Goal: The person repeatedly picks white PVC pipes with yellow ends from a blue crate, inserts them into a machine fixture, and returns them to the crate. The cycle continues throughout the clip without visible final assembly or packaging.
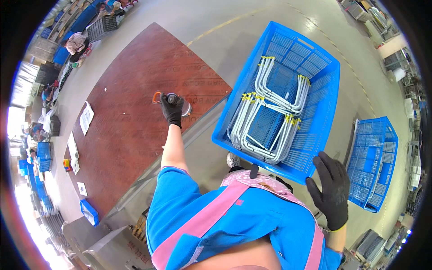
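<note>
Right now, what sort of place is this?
Probably a factory or workshop: there's a big blue crate holding bent white frames with yellow tips, a large reddish-brown table, and other people near crates in the background.

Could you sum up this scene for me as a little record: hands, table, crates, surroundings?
Left hand: gloved left hand, closed over a cup-like object with an orange loop
Right hand: gloved right hand, open by the near corner of the large blue crate; contact unclear
Crate contents: white bent-tube frames with yellow tips
Table: reddish-brown table, small blue tray at its edge
Nearby: more blue crates at right
Background: people upper left
</note>
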Available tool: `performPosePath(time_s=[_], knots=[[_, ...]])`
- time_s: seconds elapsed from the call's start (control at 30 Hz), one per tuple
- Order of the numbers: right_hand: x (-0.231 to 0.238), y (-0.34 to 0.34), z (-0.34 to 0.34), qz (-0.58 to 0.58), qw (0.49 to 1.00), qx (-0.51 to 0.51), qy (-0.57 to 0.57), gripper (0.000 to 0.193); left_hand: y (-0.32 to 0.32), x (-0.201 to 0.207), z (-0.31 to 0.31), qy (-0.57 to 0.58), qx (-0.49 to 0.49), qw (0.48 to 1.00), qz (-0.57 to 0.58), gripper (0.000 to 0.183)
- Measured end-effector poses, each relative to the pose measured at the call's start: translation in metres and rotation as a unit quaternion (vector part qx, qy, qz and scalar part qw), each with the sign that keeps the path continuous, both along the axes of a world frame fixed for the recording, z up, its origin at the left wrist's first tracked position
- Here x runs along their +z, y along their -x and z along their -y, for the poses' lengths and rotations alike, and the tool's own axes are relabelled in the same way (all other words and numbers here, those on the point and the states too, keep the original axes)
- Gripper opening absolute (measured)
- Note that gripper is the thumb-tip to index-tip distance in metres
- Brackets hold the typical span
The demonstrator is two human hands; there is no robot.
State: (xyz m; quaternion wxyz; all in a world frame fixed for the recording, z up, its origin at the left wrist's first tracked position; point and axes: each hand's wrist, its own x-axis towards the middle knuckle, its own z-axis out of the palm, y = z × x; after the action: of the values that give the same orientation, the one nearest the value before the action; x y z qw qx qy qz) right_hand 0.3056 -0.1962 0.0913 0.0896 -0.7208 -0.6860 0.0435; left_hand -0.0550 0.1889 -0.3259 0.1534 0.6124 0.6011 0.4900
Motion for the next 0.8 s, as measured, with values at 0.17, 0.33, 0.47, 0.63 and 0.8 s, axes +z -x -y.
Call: performPosePath(time_s=[0.17, 0.33, 0.47, 0.63, 0.8], knots=[[-0.098, -0.052, 0.088, -0.08, 0.989, -0.125, -0.004, 0.037, 0.017, 0.007, -0.006, 0.101, -0.079, 0.992, -0.008, 0.093], [-0.166, -0.105, 0.183, -0.127, 0.968, -0.215, -0.014, 0.033, -0.012, 0.057, 0.044, 0.113, 0.056, 0.991, -0.036, 0.07], [-0.213, -0.146, 0.274, -0.159, 0.948, -0.276, -0.03, 0.033, -0.074, 0.048, 0.147, 0.137, 0.021, 0.972, -0.191, 0.061], [-0.245, -0.171, 0.397, -0.123, 0.939, -0.317, -0.042, 0.034, -0.191, -0.029, 0.295, 0.305, -0.231, 0.917, -0.111, 0.059], [-0.257, -0.157, 0.456, -0.19, 0.9, -0.386, -0.066, 0.032, -0.3, -0.095, 0.378, 0.175, -0.531, 0.679, -0.475, 0.032]])
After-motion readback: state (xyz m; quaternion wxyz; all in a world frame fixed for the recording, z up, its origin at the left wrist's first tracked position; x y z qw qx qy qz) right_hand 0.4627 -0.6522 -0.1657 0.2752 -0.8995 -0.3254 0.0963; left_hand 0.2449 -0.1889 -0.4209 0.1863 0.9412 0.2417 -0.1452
